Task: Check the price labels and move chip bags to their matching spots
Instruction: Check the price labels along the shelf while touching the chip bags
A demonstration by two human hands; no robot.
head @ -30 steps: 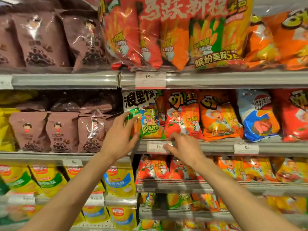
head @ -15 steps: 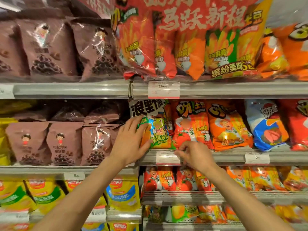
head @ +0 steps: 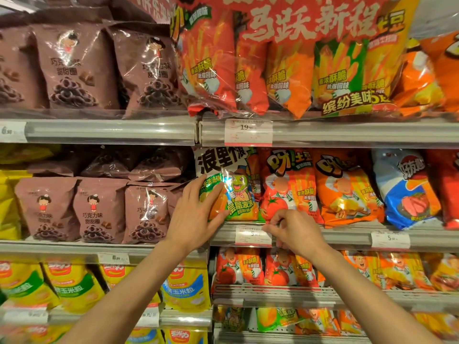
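A green and white chip bag [head: 236,184] with a cartoon turtle stands at the left end of the middle shelf. My left hand [head: 196,214] lies on its left side with straight fingers spread over the front. Just below it a white price label [head: 252,235] reading 5 sits in the shelf rail. My right hand [head: 295,230] is at that label's right edge, fingers curled and pinching it. Red tomato chip bags [head: 288,184] stand right of the green bag.
Brown chocolate ring bags [head: 99,209] fill the shelf to the left. Orange [head: 345,192] and blue [head: 407,192] bags stand further right, with a second price label [head: 390,239] below. A large multipack [head: 285,70] sits above a 19.90 label [head: 248,131]. Yellow bags [head: 74,286] lie on the lower shelf.
My view has drawn closer and risen slightly. My left hand has spread flatter over the green bag. My right hand has stayed at the price label, fingers curling tighter on its edge.
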